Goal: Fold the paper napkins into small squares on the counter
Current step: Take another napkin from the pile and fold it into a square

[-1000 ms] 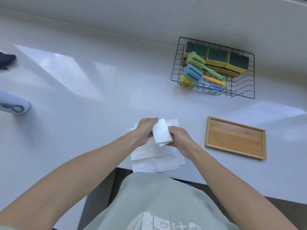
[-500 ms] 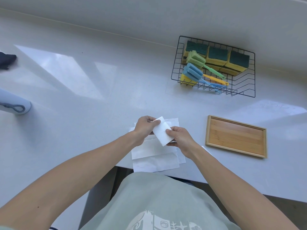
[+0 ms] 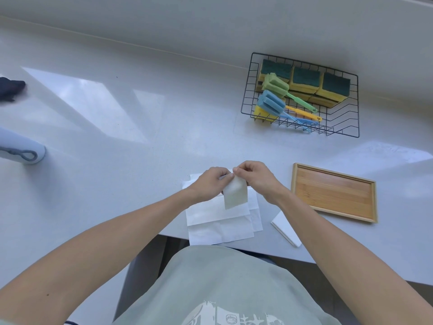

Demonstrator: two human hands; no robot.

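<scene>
A folded white napkin (image 3: 235, 195) hangs upright above the counter, pinched at its top edge by both hands. My left hand (image 3: 212, 184) grips its top left corner and my right hand (image 3: 254, 178) grips its top right corner, fingertips almost touching. Under it lies a stack of flat white napkins (image 3: 218, 221) at the counter's near edge. Another folded napkin (image 3: 284, 227) rests on the counter just right of the stack, partly behind my right forearm.
A bamboo tray (image 3: 335, 192) lies right of my hands. A black wire basket (image 3: 302, 95) with sponges and brushes stands at the back right. A pale cylinder (image 3: 22, 148) and a dark object (image 3: 10, 86) sit at the far left.
The folded napkin has turned from lying tilted between my hands to hanging down from its top edge. My right hand has risen to the top corner, uncovering the folded napkin on the counter.
</scene>
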